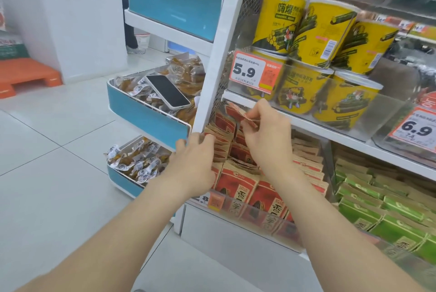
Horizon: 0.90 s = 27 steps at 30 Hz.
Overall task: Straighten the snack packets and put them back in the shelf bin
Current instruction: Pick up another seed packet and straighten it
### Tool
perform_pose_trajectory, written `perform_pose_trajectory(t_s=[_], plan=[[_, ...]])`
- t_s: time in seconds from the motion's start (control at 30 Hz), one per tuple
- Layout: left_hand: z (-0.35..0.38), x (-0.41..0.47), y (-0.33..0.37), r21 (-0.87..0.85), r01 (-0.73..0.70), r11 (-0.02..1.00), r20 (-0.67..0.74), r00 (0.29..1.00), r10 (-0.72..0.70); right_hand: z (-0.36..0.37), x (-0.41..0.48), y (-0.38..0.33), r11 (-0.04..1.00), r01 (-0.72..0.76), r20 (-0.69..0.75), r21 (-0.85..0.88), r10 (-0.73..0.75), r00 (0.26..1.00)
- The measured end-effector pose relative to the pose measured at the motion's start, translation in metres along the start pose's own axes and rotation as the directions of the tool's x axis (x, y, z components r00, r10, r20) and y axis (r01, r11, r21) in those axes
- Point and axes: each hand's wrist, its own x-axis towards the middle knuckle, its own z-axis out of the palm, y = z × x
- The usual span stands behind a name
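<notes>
my right hand [266,136] pinching a small bunch of red snack packets [245,118] just above the shelf bin [259,217] | left hand [195,162] curled round the row [221,147] standing in it | 1 phone [168,90] on the side rack [146,116], 6 yellow tubs [323,34] up top

Snack pkts [236,185]: flat kraft-brown pouches w/ red panel, black seed print, Chinese chars. They stand on edge in rows inside shelf bin [254,223], which has a clear front wall, on low shelf. Front row faces out, leaning a bit. Left row [220,143] packed tight, tops up; left hand [195,162] fingers curled over it. Small bunch [245,118] raised above bin, tilted, pinched in right hand [266,136]. Mid section sits lower, some pkts askew.
</notes>
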Motion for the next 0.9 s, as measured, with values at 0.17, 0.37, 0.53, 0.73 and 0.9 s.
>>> perform_pose_trajectory(t_s=[0.17,0.37,0.53,0.73,0.9], plan=[[0.001,0.013,-0.01,0.075,-0.04,0.996,-0.113,0.992,0.048,0.032,0.012,0.003,0.973,0.135,0.065,-0.189,-0.124,0.99],[0.002,0.019,-0.024,-0.015,-0.081,0.997,-0.15,0.986,0.078,0.055,0.026,0.005,0.961,0.126,0.05,-0.247,-0.117,0.992],[0.002,0.022,-0.023,0.004,-0.087,0.996,-0.174,0.981,0.086,0.049,0.02,0.004,0.975,0.208,-0.05,-0.084,-0.213,0.976],[0.002,0.02,-0.02,0.01,-0.057,0.998,-0.163,0.985,0.058,0.038,0.022,0.016,0.979,0.194,-0.057,-0.067,-0.198,0.979],[0.002,0.017,-0.018,0.006,-0.055,0.998,-0.167,0.984,0.055,0.034,0.015,0.026,0.934,0.297,-0.1,-0.2,-0.321,0.942]])
